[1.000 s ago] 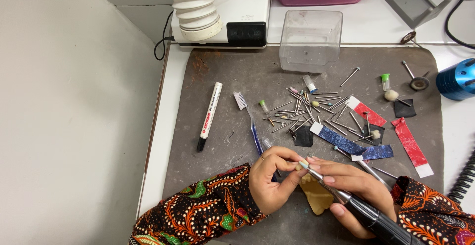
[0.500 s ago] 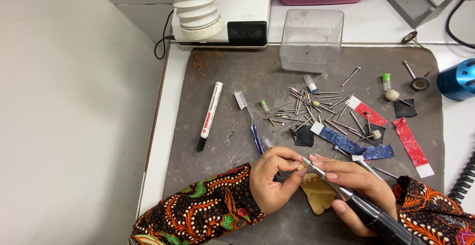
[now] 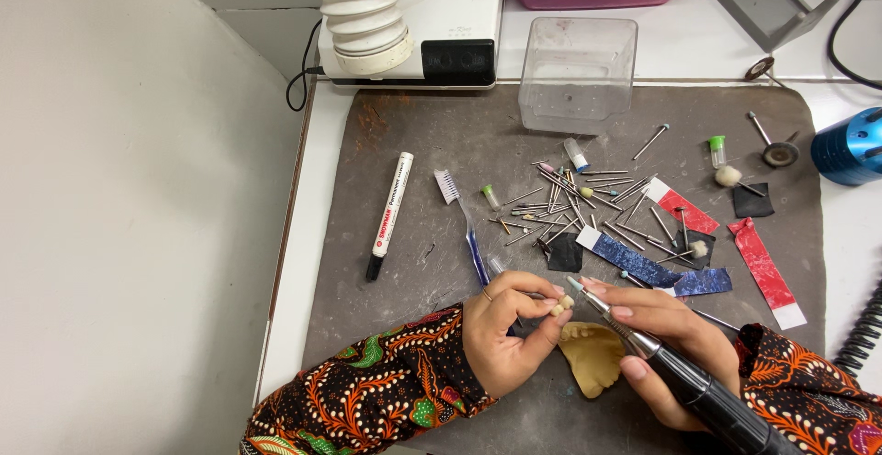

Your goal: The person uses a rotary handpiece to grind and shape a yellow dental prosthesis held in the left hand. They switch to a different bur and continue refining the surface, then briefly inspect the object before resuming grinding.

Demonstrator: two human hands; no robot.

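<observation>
Pinching tiny, light, brittle tooth piece (image 3: 560, 305) in left hand (image 3: 501, 335) fingertips; right hand (image 3: 657, 345) gripping handpiece (image 3: 680, 377) pen-style, closed around it.

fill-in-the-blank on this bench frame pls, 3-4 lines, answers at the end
1. The right hand holds a black rotary ____ like a pen.
2. The left hand pinches a small tooth-coloured piece at its ____.
3. The toothbrush lies between the white marker and the scattered ____.
4. The clear plastic box stands at the mat's ____ edge, away from the person.

Missing words: handpiece; fingertips; burs; far
</observation>
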